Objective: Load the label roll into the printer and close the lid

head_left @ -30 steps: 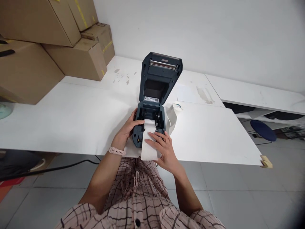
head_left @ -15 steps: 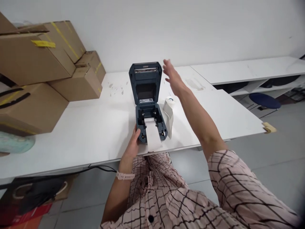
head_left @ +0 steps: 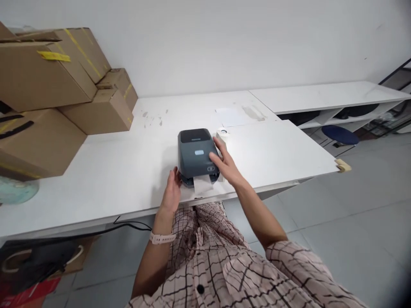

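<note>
A dark grey label printer stands near the table's front edge. Its lid is down over the body, with a dark gap still showing along the front. A strip of white label paper sticks out of that gap toward me. My right hand lies against the lid's right side, thumb on top and fingers stretched out. At the printer's front left corner is my left hand, fingers extended upright beside the body; whether it touches is hard to tell. Behind my right hand, a white paper roll is partly hidden.
Cardboard boxes are stacked at the left of the white table. A white sheet lies behind the printer. To the right are a low white shelf and a blue stool. Black cables hang under the table edge.
The printer's lid has swung down from upright onto the body. My right hand came down and left onto the lid. My left hand slid slightly off the printer's side.
</note>
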Action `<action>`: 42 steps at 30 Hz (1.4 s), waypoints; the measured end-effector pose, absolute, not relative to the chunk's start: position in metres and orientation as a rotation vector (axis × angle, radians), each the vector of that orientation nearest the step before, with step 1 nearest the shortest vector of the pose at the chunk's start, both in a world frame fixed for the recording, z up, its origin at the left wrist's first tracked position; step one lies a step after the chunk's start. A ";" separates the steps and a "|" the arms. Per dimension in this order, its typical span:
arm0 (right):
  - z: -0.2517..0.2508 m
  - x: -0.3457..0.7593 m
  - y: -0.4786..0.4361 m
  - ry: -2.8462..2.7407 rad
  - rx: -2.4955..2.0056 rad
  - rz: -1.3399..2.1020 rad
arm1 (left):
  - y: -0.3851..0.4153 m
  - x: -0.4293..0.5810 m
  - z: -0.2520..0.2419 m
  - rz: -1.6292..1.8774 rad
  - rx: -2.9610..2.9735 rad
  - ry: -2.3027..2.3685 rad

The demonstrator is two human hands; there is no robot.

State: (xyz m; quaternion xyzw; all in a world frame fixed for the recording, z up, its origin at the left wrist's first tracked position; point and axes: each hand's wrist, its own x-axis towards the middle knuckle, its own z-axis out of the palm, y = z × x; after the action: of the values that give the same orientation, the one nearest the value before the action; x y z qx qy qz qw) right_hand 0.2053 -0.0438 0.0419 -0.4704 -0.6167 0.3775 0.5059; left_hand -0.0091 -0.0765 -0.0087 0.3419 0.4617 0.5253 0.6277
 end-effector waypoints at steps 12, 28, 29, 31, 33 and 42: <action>-0.010 0.190 -0.063 -1.037 -1.188 1.256 | -0.069 0.019 0.006 1.307 0.970 1.165; -0.024 0.192 -0.062 -1.194 -1.187 1.132 | -0.138 0.037 -0.018 1.092 0.875 1.307; -0.024 0.192 -0.062 -1.188 -1.189 1.135 | -0.133 0.037 -0.015 1.067 0.839 1.274; -0.022 0.191 -0.061 -1.168 -1.200 1.145 | -0.125 0.037 -0.010 1.055 0.828 1.254; -0.018 0.191 -0.058 -1.153 -1.208 1.160 | -0.123 0.036 -0.010 1.079 0.872 1.276; 0.023 0.189 -0.028 -1.268 -1.249 1.200 | -0.125 0.029 -0.028 1.089 1.134 1.370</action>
State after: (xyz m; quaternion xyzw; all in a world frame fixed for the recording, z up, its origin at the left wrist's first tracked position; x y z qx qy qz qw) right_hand 0.1891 -0.0279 0.0228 -0.5113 -0.5193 0.4912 0.4771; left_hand 0.0294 -0.1254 -0.0281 0.4697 0.5673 0.4509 0.5042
